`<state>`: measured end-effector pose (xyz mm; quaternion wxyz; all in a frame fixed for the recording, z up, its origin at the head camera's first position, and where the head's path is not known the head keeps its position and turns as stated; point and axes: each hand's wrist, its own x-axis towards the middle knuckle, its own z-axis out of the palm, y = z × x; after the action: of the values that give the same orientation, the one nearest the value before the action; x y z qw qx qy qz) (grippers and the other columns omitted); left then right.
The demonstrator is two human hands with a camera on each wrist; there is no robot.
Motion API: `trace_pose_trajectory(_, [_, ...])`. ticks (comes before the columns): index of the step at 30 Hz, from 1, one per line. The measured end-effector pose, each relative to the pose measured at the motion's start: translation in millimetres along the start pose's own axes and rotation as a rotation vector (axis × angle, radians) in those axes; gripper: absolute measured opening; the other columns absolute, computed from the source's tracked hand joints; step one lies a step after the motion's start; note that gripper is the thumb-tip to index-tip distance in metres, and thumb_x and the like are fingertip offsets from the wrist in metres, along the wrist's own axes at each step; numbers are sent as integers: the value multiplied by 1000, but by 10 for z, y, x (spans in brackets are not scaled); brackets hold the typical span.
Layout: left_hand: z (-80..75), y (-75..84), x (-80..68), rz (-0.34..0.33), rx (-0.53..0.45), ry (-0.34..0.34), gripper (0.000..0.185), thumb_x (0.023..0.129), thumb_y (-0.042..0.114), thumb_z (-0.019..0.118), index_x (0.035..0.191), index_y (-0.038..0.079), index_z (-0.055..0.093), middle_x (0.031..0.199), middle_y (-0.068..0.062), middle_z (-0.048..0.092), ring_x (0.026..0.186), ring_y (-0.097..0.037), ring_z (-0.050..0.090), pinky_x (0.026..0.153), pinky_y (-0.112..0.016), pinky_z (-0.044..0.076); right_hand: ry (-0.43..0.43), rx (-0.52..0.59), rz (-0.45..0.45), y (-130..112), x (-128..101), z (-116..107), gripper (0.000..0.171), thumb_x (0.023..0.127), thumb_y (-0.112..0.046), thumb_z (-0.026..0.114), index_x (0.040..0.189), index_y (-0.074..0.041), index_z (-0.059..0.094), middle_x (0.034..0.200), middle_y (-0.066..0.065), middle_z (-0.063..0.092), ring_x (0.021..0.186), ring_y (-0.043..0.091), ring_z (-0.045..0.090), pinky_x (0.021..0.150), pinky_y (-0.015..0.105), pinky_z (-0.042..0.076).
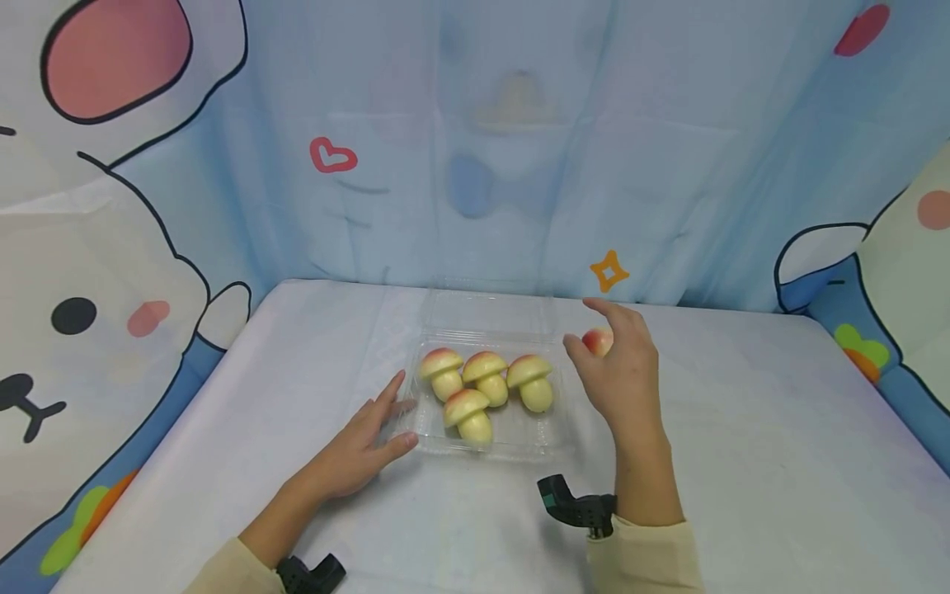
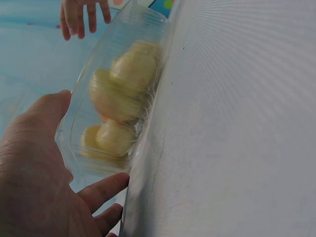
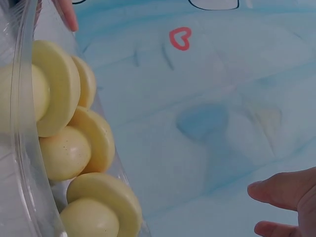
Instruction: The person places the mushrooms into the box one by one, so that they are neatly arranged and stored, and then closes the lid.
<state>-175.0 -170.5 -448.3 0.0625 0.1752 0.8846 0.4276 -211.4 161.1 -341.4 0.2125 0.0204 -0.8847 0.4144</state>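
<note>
A clear plastic tray point(image 1: 519, 450) sits mid-table holding several mushroom-shaped pieces point(image 1: 486, 375) with yellow stems and pink-tinged caps. My left hand point(image 1: 371, 441) lies flat on the table, its straight fingers touching the tray's left edge. My right hand point(image 1: 603, 334) hovers just right of the tray and pinches one more mushroom piece point(image 1: 598, 341). In the left wrist view my left hand point(image 2: 44, 168) lies against the tray point(image 2: 143, 29) with the pieces point(image 2: 128, 74) seen through its wall. The right wrist view shows the pieces point(image 3: 59, 94) at left and my right fingertips point(image 3: 284, 190) at lower right; the held piece is hidden.
The tray's clear lid point(image 1: 486, 309) lies open behind it. A white cloth covers the table point(image 1: 742, 462). A blue cartoon curtain point(image 1: 519, 165) closes off the back and both sides. Black wrist mounts point(image 1: 575, 505) sit at my cuffs.
</note>
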Motion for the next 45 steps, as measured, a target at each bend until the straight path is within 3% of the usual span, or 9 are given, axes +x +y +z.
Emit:
trace_pose_trajectory(8, [2, 15, 4, -8, 4, -4, 86, 103, 44, 59, 168, 25, 6, 160, -8, 48, 158, -46, 15, 124, -70, 8, 39, -4, 129, 158, 47, -64, 53, 95, -15, 68, 147, -10, 56, 154, 20, 48, 145, 40, 43, 119, 59, 36])
trace_pose_trajectory(24, [-2, 27, -6, -9, -2, 4, 87, 103, 43, 60, 168, 25, 6, 160, -8, 49, 158, -43, 20, 124, -70, 12, 15, -66, 295, 467, 125, -123, 64, 99, -20, 67, 157, -12, 43, 164, 20, 36, 152, 42, 32, 120, 63, 32])
trace_pose_trajectory(32, [0, 18, -6, -8, 4, 6, 86, 103, 43, 60, 168, 24, 7, 159, -7, 49, 158, -44, 18, 124, -70, 10, -27, -65, 315, 623, 134, -72, 68, 98, -20, 68, 159, -11, 40, 165, 21, 33, 153, 43, 29, 120, 64, 32])
trace_pose_trajectory(39, [2, 4, -10, -11, 13, 6, 87, 103, 44, 60, 168, 25, 6, 160, -6, 49, 157, -41, 23, 124, -69, 14, -59, -41, 282, 839, 126, 51, 72, 95, -19, 70, 159, -10, 39, 167, 20, 30, 155, 42, 25, 122, 64, 28])
trace_pose_trajectory(45, [4, 3, -6, -6, 2, 2, 86, 103, 44, 60, 168, 26, 7, 160, -7, 49, 158, -43, 19, 125, -69, 11, -82, -12, 237, 969, 123, 161, 77, 91, -16, 74, 159, -8, 38, 167, 23, 27, 154, 45, 23, 123, 66, 24])
